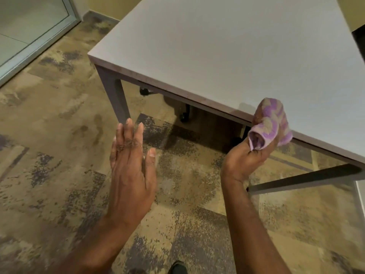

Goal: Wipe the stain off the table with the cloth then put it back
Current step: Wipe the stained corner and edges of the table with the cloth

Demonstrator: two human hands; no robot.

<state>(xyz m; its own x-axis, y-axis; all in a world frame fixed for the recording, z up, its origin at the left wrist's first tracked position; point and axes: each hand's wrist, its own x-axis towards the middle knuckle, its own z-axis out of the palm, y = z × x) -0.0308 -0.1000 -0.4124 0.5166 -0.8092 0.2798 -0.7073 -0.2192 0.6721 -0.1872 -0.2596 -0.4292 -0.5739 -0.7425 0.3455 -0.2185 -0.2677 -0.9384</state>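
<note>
- Mottled carpet [59,175] filled most of my view, with a glass partition [29,36] at the far left.
- Ahead and to my right stood the pale grey table [217,56], its near edge running diagonally. I could make out no stain on its top.
- My left hand [130,171] hung over the carpet, fingers straight, holding nothing, well apart from the table.
- My right hand [246,161] was the nearer one, raised at the table's near edge and clenched.
- It gripped the purple cloth [270,123], bunched upward from the fist across the rim. The tabletop lay just beyond, with nothing between them.
</note>
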